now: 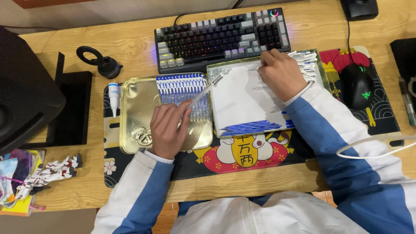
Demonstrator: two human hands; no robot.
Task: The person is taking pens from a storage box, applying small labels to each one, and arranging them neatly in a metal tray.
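Clear plastic ballpoint pen [207,90] lies slanted in the left hand [168,130], pinched over a shallow gold metal tin [134,108] holding blue-tipped refills [182,89]. Right hand [281,73] fingers press loose refills on white paper [238,99]. Sorting seems underway; picking 1 refill needs a fine pinch.

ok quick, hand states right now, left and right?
Left hand: closed on a clear pen, over the gold tin tray.
Right hand: fingers curled, resting on the white box by its row of pens; grip cannot be told.

One head-worn camera looks steeply down, fairly near, onto the desk [130,39].
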